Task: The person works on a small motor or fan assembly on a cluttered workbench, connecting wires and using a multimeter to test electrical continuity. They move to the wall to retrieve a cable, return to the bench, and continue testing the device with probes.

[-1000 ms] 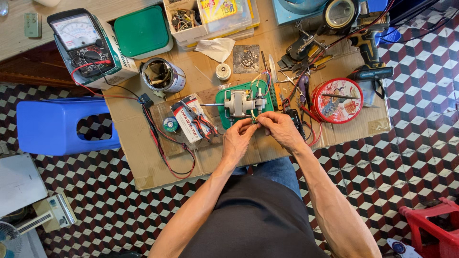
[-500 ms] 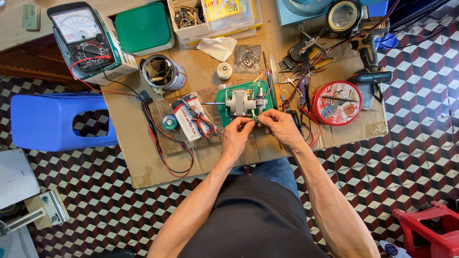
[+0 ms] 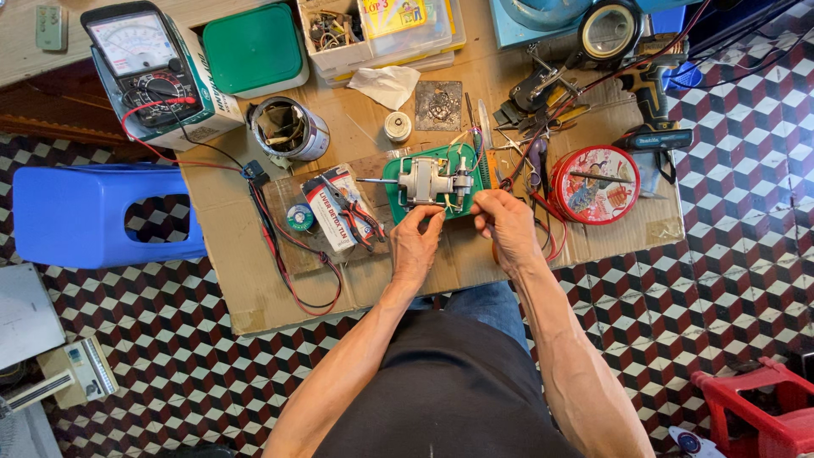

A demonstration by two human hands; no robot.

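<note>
Landmark is the motor (image 3: 426,181), sitting on a green tray (image 3: 392,199) mid-table (image 3: 254,297). Far left of it: meter (image 3: 140,64). Just left: pliers (image 3: 352,212) on a box. Your left hand (image 3: 415,242) pinches at the motor's near edge, grip narrow on the wires. Your right hand (image 3: 507,225) does likewise, just right. Further right: red tin (image 3: 595,182).

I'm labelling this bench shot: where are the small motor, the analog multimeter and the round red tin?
small motor (image 3: 421,181), head view, on its grey metal body.
analog multimeter (image 3: 138,55), head view, on its dial face.
round red tin (image 3: 596,185), head view, on its lid.
</note>
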